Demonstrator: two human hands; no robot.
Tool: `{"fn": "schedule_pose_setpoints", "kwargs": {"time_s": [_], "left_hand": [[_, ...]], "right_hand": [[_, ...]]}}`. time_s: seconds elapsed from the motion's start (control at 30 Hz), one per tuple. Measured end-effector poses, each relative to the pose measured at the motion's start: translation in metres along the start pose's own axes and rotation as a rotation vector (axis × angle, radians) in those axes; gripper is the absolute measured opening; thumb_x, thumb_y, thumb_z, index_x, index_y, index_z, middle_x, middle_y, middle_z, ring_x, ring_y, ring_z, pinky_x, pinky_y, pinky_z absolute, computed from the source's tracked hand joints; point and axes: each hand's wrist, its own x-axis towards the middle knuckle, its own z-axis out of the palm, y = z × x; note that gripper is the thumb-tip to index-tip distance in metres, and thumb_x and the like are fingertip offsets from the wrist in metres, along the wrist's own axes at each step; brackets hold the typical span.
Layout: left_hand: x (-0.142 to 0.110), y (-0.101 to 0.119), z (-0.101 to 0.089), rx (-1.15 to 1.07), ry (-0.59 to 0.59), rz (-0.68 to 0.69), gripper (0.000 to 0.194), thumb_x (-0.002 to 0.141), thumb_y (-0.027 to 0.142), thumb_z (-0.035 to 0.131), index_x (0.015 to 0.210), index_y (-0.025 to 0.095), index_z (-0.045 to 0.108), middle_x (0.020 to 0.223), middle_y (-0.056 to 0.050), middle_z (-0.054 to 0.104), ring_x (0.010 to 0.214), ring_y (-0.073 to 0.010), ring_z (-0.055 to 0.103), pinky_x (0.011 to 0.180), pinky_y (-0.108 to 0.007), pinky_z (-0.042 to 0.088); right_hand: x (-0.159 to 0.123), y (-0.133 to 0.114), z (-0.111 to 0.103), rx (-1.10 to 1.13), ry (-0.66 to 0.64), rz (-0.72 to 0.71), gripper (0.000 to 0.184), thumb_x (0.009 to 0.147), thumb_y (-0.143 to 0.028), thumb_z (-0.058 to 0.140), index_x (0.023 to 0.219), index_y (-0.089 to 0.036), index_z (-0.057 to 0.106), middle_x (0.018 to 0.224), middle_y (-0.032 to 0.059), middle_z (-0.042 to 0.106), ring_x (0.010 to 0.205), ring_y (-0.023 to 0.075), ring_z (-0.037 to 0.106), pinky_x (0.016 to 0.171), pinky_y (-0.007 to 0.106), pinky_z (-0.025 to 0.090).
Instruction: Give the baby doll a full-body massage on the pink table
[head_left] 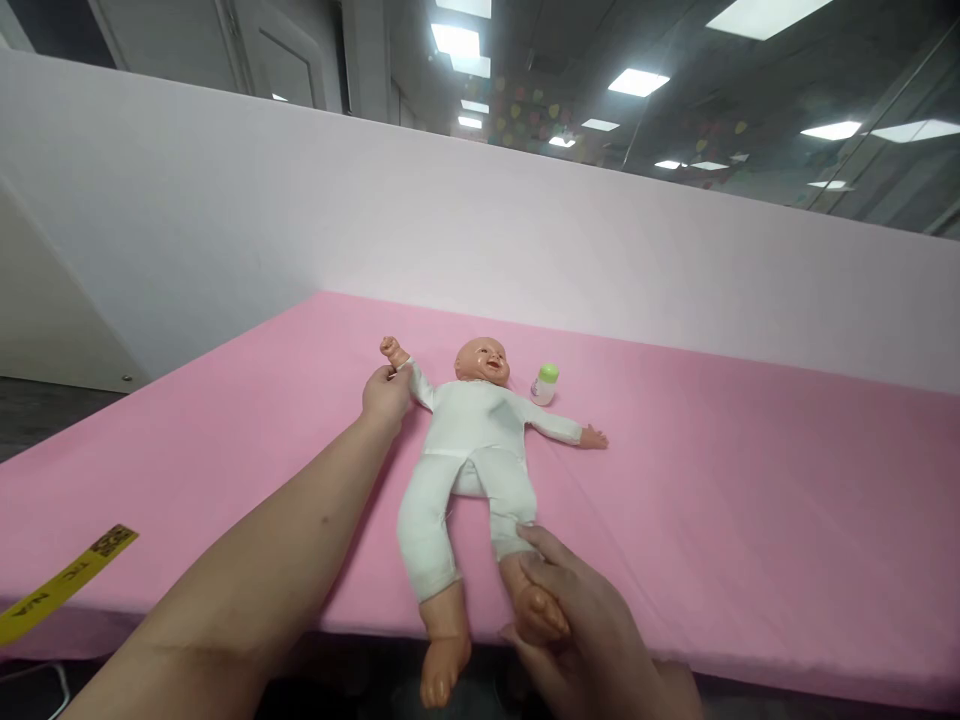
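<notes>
Doll lies face-up on the pink desk; left hand pinches its sleeve cuff, right hand wraps one foot. Small bottle beside its head.

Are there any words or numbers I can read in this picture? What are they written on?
Yellow strip at the left edge of the pink table: dark printed marks, too blurred and tilted to read.
Small bottle with a green cap beside the doll: no text I can make out.
Doll's white suit: no words.
Nothing else readable; the left hand holds the doll's arm, the right hand its foot.
</notes>
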Motion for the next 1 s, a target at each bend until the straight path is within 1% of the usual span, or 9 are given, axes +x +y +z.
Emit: {"fn": "schedule_pose_setpoints", "kwargs": {"time_s": [0.1,0.2,0.37,0.53,0.6,0.7,0.83,0.9,1.0], "left_hand": [[0.000,0.001,-0.002,0.005,0.003,-0.025,0.032,0.087,0.052,0.062,0.096,0.022,0.060,0.080,-0.005,0.064,0.074,-0.0206,0.062,0.065,-0.030,0.049],[-0.002,0.002,-0.004,0.032,-0.009,-0.023,0.032,0.089,0.053,0.061,0.098,0.022,0.059,0.081,-0.005,0.064,0.075,-0.0208,0.062,0.065,-0.030,0.048],[-0.004,0.000,-0.002,0.106,-0.045,0.058,0.033,0.092,0.052,0.055,0.103,0.022,0.061,0.089,-0.006,0.067,0.076,-0.0195,0.062,0.064,-0.028,0.047],[-0.005,-0.002,0.001,0.130,-0.045,0.109,0.037,0.092,0.054,0.056,0.109,0.022,0.065,0.098,-0.006,0.071,0.076,-0.0177,0.063,0.065,-0.027,0.046],[-0.008,-0.001,0.001,0.149,-0.063,0.159,0.039,0.092,0.055,0.057,0.113,0.023,0.066,0.101,-0.005,0.072,0.079,-0.0177,0.064,0.068,-0.027,0.047],[-0.017,0.004,0.000,0.237,-0.135,0.312,0.040,0.093,0.054,0.058,0.119,0.025,0.068,0.102,-0.004,0.073,0.086,-0.0185,0.065,0.075,-0.028,0.048],[-0.033,0.015,0.001,0.446,-0.237,0.598,0.040,0.094,0.052,0.060,0.124,0.028,0.071,0.111,-0.006,0.072,0.099,-0.0225,0.064,0.086,-0.033,0.049],[-0.039,0.019,0.003,0.531,-0.268,0.687,0.041,0.093,0.049,0.062,0.129,0.031,0.071,0.121,-0.007,0.069,0.109,-0.0247,0.063,0.092,-0.035,0.050],[-0.046,0.023,0.007,0.664,-0.322,0.795,0.044,0.095,0.043,0.061,0.137,0.033,0.067,0.131,-0.007,0.065,0.121,-0.0282,0.059,0.103,-0.040,0.048]], "right_hand": [[-0.009,-0.007,0.002,0.012,-0.036,0.059,0.038,0.087,-0.027,0.063,0.124,-0.025,0.065,0.133,0.0109,0.069,0.117,0.0273,0.072,0.092,0.033,0.065],[-0.015,-0.010,0.004,0.050,-0.080,0.096,0.044,0.081,-0.018,0.066,0.125,-0.024,0.065,0.134,0.0122,0.067,0.117,0.0275,0.072,0.092,0.033,0.065],[-0.033,-0.004,0.016,0.104,-0.105,0.092,0.051,0.074,-0.011,0.067,0.123,-0.023,0.064,0.136,0.0154,0.063,0.113,0.0286,0.073,0.091,0.035,0.064],[-0.040,0.002,0.021,0.106,-0.099,0.079,0.051,0.074,-0.012,0.068,0.123,-0.023,0.062,0.135,0.0161,0.063,0.107,0.0291,0.075,0.088,0.035,0.065],[-0.034,0.002,0.017,0.107,-0.082,0.088,0.049,0.077,-0.016,0.071,0.123,-0.025,0.061,0.134,0.0148,0.064,0.103,0.0286,0.076,0.085,0.035,0.066],[-0.016,0.002,0.006,0.108,-0.044,0.067,0.044,0.082,-0.025,0.073,0.124,-0.028,0.060,0.131,0.0133,0.066,0.102,0.0289,0.076,0.081,0.035,0.067],[0.016,0.006,-0.007,0.157,-0.022,0.055,0.034,0.089,-0.024,0.068,0.122,-0.024,0.059,0.131,0.0161,0.062,0.123,0.0302,0.067,0.092,0.037,0.064],[0.033,0.011,-0.010,0.182,-0.017,0.051,0.032,0.090,-0.025,0.069,0.120,-0.023,0.059,0.134,0.0175,0.059,0.127,0.0309,0.063,0.096,0.040,0.062],[0.058,0.025,-0.008,0.200,-0.027,0.034,0.036,0.090,-0.026,0.070,0.124,-0.023,0.057,0.138,0.0181,0.054,0.130,0.0316,0.059,0.101,0.045,0.058]]}}
